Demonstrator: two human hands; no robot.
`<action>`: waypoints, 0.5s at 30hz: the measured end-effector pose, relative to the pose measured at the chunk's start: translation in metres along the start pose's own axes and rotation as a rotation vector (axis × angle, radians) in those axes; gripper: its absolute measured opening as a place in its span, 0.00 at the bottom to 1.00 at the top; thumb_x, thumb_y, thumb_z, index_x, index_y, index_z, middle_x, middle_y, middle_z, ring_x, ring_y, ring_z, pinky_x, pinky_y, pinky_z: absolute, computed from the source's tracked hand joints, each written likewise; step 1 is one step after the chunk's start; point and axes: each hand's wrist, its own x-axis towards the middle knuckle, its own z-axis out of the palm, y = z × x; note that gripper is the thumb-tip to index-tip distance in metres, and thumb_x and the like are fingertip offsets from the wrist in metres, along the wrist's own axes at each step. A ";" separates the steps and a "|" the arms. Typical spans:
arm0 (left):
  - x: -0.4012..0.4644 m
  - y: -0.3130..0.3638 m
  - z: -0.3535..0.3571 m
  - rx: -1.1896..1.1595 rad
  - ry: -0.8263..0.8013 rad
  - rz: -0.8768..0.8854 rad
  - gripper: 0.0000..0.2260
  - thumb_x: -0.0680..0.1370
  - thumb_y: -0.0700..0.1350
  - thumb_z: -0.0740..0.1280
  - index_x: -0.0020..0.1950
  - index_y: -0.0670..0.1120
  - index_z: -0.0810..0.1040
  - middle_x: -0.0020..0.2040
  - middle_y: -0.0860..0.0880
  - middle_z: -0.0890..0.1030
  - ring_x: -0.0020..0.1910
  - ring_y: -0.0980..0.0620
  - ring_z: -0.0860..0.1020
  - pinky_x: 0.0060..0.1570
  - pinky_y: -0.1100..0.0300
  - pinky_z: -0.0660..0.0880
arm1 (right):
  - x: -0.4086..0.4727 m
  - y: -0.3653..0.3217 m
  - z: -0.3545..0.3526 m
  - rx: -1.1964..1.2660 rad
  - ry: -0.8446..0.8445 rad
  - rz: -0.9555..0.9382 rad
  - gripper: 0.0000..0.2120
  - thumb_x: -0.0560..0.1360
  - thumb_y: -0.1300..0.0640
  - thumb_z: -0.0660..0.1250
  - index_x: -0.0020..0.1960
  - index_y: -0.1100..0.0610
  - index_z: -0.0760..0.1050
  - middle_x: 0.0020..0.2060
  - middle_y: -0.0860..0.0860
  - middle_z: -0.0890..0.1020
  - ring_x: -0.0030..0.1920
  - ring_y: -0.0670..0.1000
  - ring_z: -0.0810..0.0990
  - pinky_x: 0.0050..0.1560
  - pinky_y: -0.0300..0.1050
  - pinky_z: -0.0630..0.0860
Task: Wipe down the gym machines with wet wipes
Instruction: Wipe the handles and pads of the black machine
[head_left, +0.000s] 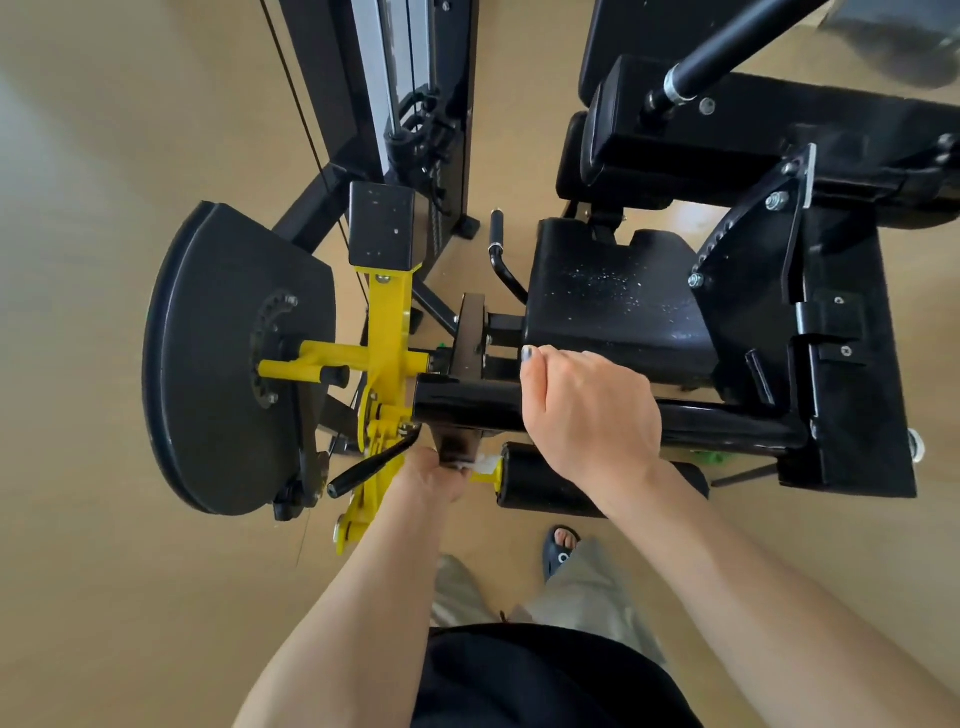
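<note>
Wipe (485, 464) pinched, L hand (428, 480), under bar (467, 408)

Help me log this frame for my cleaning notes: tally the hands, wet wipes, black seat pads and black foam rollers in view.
Hands: 2, the left hand and the right hand
Wet wipes: 1, the wet wipe held by the left hand
Black seat pads: 1, the seat pad
Black foam rollers: 1, the foam roller
Total: 5
</note>
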 end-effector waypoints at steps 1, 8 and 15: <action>0.004 -0.002 0.001 -0.008 0.000 0.007 0.15 0.87 0.46 0.55 0.69 0.42 0.74 0.60 0.43 0.80 0.64 0.46 0.78 0.53 0.52 0.76 | 0.000 0.000 0.000 0.005 0.006 0.002 0.25 0.85 0.48 0.48 0.38 0.51 0.78 0.29 0.45 0.79 0.30 0.47 0.79 0.27 0.45 0.77; -0.029 -0.020 -0.003 -0.158 0.016 -0.035 0.12 0.85 0.39 0.59 0.66 0.38 0.76 0.63 0.41 0.80 0.63 0.43 0.78 0.59 0.56 0.78 | -0.001 -0.002 -0.003 0.007 -0.025 0.025 0.26 0.85 0.48 0.49 0.34 0.52 0.76 0.26 0.46 0.76 0.26 0.48 0.76 0.26 0.45 0.77; -0.096 -0.028 0.017 -0.250 -0.042 -0.162 0.15 0.85 0.41 0.59 0.71 0.38 0.72 0.65 0.43 0.80 0.56 0.50 0.80 0.48 0.57 0.81 | 0.001 -0.004 -0.011 -0.046 -0.143 0.054 0.30 0.85 0.45 0.45 0.38 0.52 0.80 0.29 0.47 0.80 0.29 0.49 0.80 0.30 0.46 0.79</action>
